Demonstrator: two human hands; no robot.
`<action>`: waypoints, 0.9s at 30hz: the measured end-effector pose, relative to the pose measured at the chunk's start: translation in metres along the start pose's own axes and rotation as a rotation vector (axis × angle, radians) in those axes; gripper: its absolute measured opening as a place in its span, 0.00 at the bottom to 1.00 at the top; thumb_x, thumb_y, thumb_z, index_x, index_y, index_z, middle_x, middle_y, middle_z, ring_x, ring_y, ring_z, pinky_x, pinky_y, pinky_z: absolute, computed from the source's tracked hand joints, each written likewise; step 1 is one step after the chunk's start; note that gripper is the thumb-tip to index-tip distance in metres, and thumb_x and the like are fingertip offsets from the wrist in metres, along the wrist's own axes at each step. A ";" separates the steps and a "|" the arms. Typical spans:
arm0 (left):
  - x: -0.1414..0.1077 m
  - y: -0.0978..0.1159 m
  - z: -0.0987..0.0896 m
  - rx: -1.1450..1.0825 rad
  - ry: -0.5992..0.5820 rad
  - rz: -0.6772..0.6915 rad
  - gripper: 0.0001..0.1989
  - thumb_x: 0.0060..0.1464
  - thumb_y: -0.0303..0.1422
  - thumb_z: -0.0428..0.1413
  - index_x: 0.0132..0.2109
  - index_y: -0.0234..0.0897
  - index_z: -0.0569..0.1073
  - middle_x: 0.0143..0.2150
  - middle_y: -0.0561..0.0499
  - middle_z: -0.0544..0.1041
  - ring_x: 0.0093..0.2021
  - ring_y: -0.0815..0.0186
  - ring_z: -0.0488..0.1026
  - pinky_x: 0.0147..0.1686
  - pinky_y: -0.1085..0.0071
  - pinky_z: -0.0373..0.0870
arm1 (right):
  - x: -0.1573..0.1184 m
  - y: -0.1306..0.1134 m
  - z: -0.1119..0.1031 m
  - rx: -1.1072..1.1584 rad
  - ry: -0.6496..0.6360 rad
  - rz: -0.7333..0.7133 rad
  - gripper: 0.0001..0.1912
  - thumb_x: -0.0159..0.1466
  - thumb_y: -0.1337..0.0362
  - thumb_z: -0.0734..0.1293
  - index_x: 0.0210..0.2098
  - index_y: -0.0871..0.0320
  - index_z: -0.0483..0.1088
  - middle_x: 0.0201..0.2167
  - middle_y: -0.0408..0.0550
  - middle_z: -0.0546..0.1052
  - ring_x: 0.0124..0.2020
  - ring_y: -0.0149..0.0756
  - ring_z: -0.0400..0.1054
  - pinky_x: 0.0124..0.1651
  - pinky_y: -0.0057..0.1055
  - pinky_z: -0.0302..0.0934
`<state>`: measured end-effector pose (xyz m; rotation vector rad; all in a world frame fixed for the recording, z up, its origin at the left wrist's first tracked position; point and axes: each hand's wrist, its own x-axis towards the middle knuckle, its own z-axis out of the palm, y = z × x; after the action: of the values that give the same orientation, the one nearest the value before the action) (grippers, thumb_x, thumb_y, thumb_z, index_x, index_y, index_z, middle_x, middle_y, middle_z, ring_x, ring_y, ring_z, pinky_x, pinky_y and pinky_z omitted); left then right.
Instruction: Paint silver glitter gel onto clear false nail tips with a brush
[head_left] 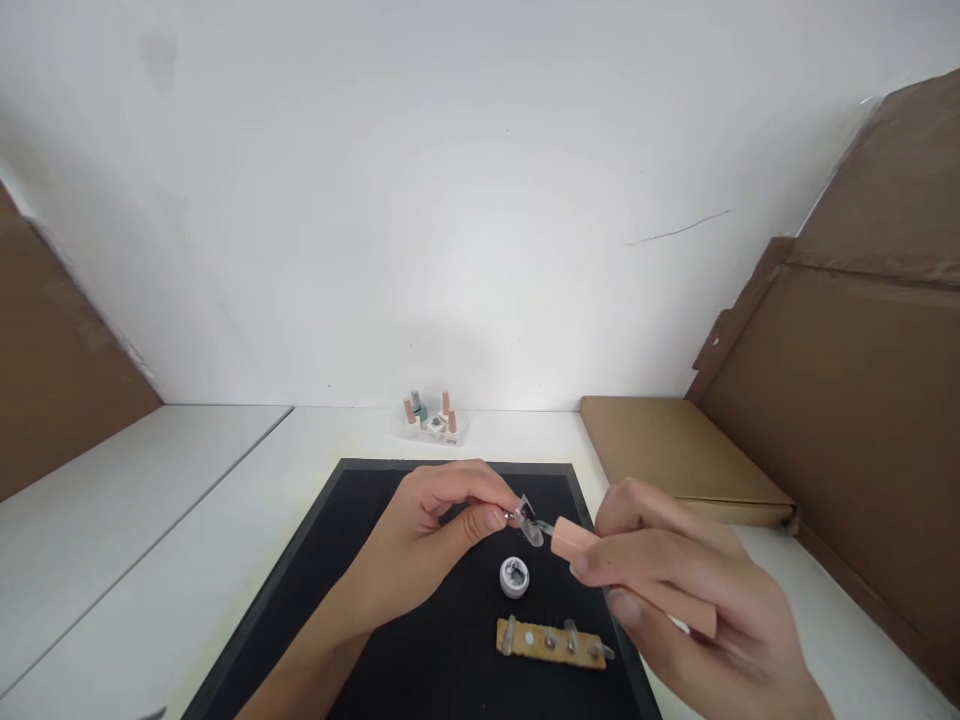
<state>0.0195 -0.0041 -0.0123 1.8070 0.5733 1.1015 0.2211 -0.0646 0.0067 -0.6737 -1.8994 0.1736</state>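
Here's the action, just right of centre in the frame: your left hand (439, 540) pinches thumb to forefinger at the base of a clear nail tip (533, 536). Lower right, your right hand (697, 590) has thumb and fingers closed around a pink-handled brush (573, 540), bristles right at that piece. Below sits a white jar (514, 578), then a tan strip (540, 655).

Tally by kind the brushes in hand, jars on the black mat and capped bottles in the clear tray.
Peach-handled brush, in right hand: 1
White jar, on black mat: 1
Peach-capped bottles, in clear tray: 3
Grey-capped bottle, same tray: 1
Total: 6
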 end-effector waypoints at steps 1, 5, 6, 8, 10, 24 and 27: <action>0.000 0.000 0.000 -0.013 0.001 0.002 0.10 0.60 0.36 0.58 0.34 0.37 0.81 0.31 0.49 0.79 0.31 0.67 0.73 0.33 0.72 0.69 | -0.001 0.000 0.001 -0.004 0.005 0.009 0.13 0.59 0.77 0.60 0.34 0.55 0.71 0.22 0.38 0.63 0.21 0.24 0.60 0.21 0.21 0.55; 0.000 -0.002 0.000 -0.078 0.009 0.005 0.08 0.60 0.35 0.59 0.35 0.40 0.82 0.32 0.50 0.80 0.32 0.68 0.73 0.34 0.74 0.69 | -0.006 0.000 0.004 0.000 0.021 0.048 0.14 0.59 0.77 0.58 0.33 0.54 0.70 0.21 0.38 0.61 0.21 0.25 0.59 0.22 0.22 0.56; 0.000 -0.003 0.000 -0.091 0.011 0.002 0.08 0.59 0.35 0.59 0.35 0.40 0.82 0.32 0.50 0.80 0.32 0.68 0.73 0.34 0.74 0.69 | -0.007 0.000 0.005 0.000 0.017 0.059 0.14 0.59 0.77 0.58 0.33 0.54 0.70 0.21 0.38 0.61 0.21 0.26 0.58 0.22 0.23 0.55; 0.001 -0.003 0.000 -0.109 0.020 -0.005 0.08 0.59 0.36 0.60 0.35 0.40 0.82 0.32 0.50 0.80 0.32 0.68 0.73 0.33 0.74 0.69 | -0.009 -0.001 0.005 -0.014 0.008 0.083 0.14 0.59 0.77 0.58 0.32 0.53 0.69 0.21 0.38 0.61 0.21 0.25 0.58 0.23 0.23 0.55; 0.002 -0.003 0.000 -0.119 0.029 -0.012 0.08 0.59 0.37 0.60 0.35 0.39 0.82 0.32 0.49 0.80 0.31 0.68 0.73 0.32 0.74 0.69 | -0.009 -0.001 0.005 -0.030 -0.003 0.089 0.13 0.60 0.77 0.58 0.31 0.53 0.69 0.21 0.37 0.61 0.21 0.24 0.58 0.23 0.23 0.54; 0.002 -0.011 0.001 -0.188 0.011 -0.055 0.07 0.58 0.35 0.61 0.34 0.39 0.82 0.32 0.51 0.79 0.32 0.70 0.73 0.33 0.77 0.68 | -0.003 0.003 0.000 0.022 0.023 0.002 0.13 0.60 0.77 0.60 0.36 0.55 0.71 0.24 0.39 0.64 0.22 0.24 0.60 0.22 0.22 0.56; 0.002 -0.011 0.002 -0.194 0.011 -0.060 0.06 0.57 0.34 0.61 0.34 0.39 0.82 0.31 0.52 0.79 0.30 0.72 0.71 0.30 0.78 0.66 | -0.003 0.005 -0.001 0.038 -0.012 0.009 0.16 0.58 0.78 0.60 0.38 0.55 0.71 0.25 0.39 0.65 0.23 0.24 0.62 0.22 0.21 0.55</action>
<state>0.0232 0.0015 -0.0215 1.6075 0.5054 1.0880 0.2243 -0.0620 0.0023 -0.6567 -1.9001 0.2198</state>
